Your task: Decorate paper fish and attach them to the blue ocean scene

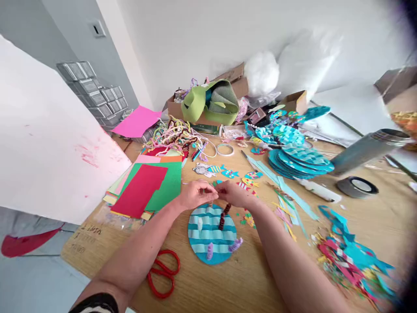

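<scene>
Head view, near to far. Red scissors (pixel 162 272) lie flat at table (pixel 228 287) edge, by left forearm. Blue striped disc (pixel 211 234) flat on table under hands, coils stuck upright on it. Left hand (pixel 194 194) and right hand (pixel 235 194) meet above disc's far rim, fingertips pinched together on something small; what, cannot tell. Dark coil (pixel 224 216) stands just below right hand. Beyond: coloured paper (pixel 148 187), paper fish (pixel 224 171), disc stack (pixel 298 158), green bag (pixel 211 102).

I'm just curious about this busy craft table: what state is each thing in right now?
Left hand: pinching something small, too small to tell.
Right hand: fingertips meeting the left hand's.
Blue disc: flat, curled pipe cleaners standing on it.
Red scissors: lying untouched.
Tape roll: lying flat.
Green bag: open, slumped.
</scene>
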Demonstrator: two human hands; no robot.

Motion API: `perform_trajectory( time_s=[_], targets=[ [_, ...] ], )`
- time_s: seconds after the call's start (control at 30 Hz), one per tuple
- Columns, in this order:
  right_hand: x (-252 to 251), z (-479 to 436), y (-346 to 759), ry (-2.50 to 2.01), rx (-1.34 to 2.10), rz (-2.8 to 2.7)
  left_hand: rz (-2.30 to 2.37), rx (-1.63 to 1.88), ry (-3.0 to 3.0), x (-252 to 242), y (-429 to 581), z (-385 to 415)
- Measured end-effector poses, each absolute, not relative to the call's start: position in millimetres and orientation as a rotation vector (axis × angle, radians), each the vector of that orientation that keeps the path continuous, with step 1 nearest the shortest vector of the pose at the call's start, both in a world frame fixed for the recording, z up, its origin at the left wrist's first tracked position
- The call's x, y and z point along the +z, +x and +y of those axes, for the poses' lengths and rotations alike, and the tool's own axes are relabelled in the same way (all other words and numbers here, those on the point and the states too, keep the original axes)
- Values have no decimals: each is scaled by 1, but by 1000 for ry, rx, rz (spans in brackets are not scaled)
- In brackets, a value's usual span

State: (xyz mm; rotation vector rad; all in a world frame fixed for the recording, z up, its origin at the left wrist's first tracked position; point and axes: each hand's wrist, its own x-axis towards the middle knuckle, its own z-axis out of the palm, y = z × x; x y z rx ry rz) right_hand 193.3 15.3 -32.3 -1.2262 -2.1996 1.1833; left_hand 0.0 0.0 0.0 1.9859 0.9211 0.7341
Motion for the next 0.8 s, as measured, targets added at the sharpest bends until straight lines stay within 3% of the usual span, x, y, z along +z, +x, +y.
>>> perform_trajectory(
  time_s=[0.5, 0.8],
  targets=[
    [-9, 15, 204, -1262, 1183, -2096, 935, 810, 1690, -5, -2, 3],
    [-3, 7, 199, -1202, 1369, -2246, 1004, 417, 1898, -24, -4, 12]
  ],
)
